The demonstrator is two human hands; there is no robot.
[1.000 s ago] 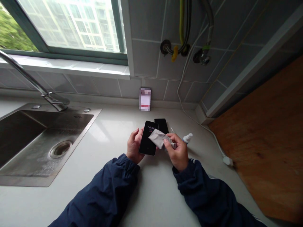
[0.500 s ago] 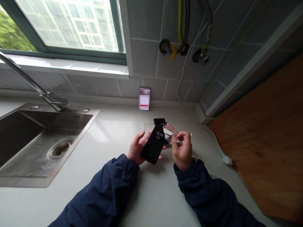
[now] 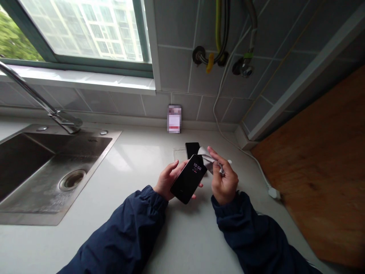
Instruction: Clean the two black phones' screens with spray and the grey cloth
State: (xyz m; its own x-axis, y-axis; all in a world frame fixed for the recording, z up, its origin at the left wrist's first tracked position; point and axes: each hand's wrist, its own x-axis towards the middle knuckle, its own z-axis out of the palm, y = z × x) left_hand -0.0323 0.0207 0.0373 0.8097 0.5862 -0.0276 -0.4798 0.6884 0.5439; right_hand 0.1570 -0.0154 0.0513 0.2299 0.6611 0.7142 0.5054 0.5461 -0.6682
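Note:
My left hand (image 3: 167,180) grips a black phone (image 3: 188,179) with its lit screen facing up, tilted so its top points to the upper right. My right hand (image 3: 224,179) pinches a grey cloth (image 3: 205,155) that touches the phone's top right corner. Just behind them a second black phone (image 3: 192,148) lies flat on the white countertop (image 3: 137,160). A clear film or case (image 3: 179,154) lies next to that second phone. The tip of a small white spray bottle (image 3: 229,162) peeks out behind my right hand.
A steel sink (image 3: 42,171) with a tap (image 3: 34,99) fills the left. A small card (image 3: 174,119) leans on the tiled wall. A white cable (image 3: 256,163) runs down from the wall pipes (image 3: 219,57) to a plug (image 3: 274,193). A wooden board (image 3: 322,163) lies to the right.
The phone has turned clockwise in my left hand and tipped to the right. My right hand has drawn the cloth off the screen's middle to the phone's top corner.

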